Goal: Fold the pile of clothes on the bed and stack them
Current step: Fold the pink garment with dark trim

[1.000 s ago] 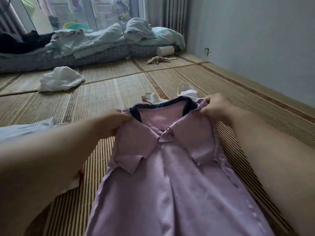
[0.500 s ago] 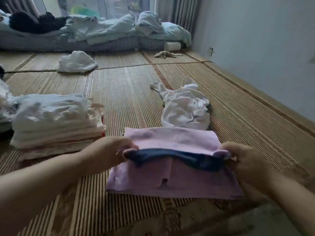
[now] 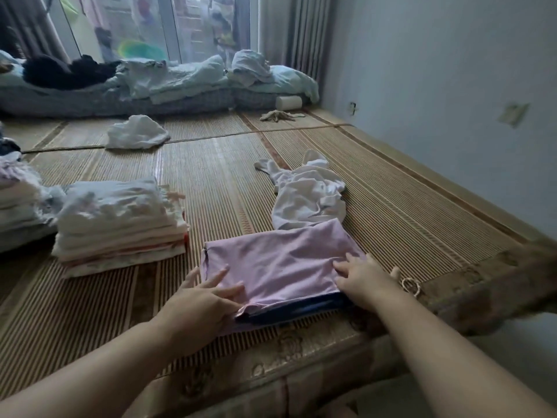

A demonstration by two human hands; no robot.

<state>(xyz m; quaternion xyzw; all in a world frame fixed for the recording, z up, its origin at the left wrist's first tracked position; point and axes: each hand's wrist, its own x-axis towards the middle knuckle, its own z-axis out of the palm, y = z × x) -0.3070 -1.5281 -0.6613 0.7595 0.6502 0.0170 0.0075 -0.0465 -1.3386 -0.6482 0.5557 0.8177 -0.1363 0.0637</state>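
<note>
Two bare hands on two bare forearms. Left hand (image 3: 205,303) broad across the back, knuckles showing as soft low bumps, fingers (image 3: 217,274) tapering to rounded tips. Right hand (image 3: 366,282) of much the same build, fingers (image 3: 346,267) looking short and rounded through the wide lens. Left forearm (image 3: 105,378) uncovered from wrist to the lower left corner, widening toward the camera. Right forearm (image 3: 452,366) uncovered likewise from wrist to the lower right edge. Smooth and even along both arms. Nails too small and blurred to make out.
</note>
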